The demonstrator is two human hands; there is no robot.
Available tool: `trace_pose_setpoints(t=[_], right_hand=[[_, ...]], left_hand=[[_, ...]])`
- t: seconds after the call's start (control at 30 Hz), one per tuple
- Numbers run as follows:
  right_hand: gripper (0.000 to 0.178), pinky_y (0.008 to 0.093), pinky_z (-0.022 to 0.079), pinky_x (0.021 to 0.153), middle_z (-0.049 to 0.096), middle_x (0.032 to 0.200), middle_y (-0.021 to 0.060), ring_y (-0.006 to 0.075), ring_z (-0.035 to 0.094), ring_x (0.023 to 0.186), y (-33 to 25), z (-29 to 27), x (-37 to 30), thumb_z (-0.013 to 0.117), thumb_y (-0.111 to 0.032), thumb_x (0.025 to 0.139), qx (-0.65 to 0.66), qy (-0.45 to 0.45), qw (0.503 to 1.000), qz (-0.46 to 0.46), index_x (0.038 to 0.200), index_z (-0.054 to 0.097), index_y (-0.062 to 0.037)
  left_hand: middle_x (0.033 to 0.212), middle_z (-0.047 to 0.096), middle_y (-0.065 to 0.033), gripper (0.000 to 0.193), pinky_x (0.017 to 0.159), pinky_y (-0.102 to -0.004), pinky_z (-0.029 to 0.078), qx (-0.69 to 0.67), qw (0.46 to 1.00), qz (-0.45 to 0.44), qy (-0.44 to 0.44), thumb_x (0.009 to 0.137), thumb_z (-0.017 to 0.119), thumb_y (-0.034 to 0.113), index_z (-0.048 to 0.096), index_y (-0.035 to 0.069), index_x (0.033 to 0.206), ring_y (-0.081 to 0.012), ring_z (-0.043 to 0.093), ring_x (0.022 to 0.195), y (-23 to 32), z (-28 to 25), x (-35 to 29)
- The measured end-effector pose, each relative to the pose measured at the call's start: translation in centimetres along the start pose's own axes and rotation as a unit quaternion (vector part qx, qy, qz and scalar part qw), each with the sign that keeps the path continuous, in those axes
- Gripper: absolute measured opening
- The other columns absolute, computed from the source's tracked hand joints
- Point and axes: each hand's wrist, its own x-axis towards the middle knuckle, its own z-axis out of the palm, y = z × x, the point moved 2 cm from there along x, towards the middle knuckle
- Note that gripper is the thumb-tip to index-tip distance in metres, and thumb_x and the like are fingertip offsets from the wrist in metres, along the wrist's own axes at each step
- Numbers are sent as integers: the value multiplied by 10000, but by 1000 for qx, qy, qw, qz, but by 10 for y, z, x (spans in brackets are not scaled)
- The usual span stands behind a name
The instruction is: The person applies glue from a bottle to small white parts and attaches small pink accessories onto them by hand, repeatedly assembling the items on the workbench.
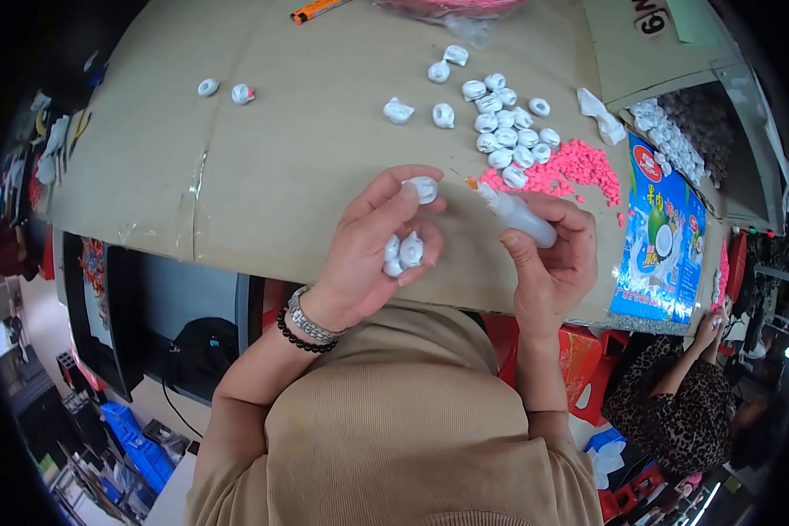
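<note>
Between the thumb and forefinger of my left hand (368, 223) is a small white ball-shaped piece (424, 189). Several more white pieces (405, 252) rest against its palm under the curled fingers. My right hand (557, 259) is wrapped round a translucent squeeze bottle (528, 221), whose narrow tip points up and left toward the pinched piece without touching it. Beyond the bottle lies a cluster of like white pieces (505, 138) on the tabletop. Small bright pink bits (587, 165) are spread beside that cluster.
The brown-covered table (298, 105) carries a few stray white pieces and an orange cutter (317, 10). A crumpled white scrap (600, 116) lies by an open box (693, 131) filled with white and grey pieces. Nearby is a blue printed sheet (662, 232). Another person (675, 394) works at lower right.
</note>
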Motion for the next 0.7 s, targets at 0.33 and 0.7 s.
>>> trace_pose_setpoints(t=[0.33, 0.7], right_hand=[[243, 305, 515, 719, 672, 909, 147, 242, 647, 857, 1, -8, -11, 745, 85, 667, -193, -17, 968, -158, 862, 616, 17], [255, 285, 528, 642, 666, 916, 168, 234, 654, 838, -3, -4, -12, 745, 90, 657, -208, -32, 965, -160, 867, 616, 22]], left_hand=[[939, 561, -60, 306, 392, -213, 342, 12, 999, 37, 3, 977, 486, 241, 505, 28, 1195, -117, 552, 605, -8, -5, -5], [905, 570, -60, 322, 406, -219, 339, 47, 998, 48, -8, 971, 500, 265, 506, 24, 1184, -106, 542, 582, -8, -5, -5]])
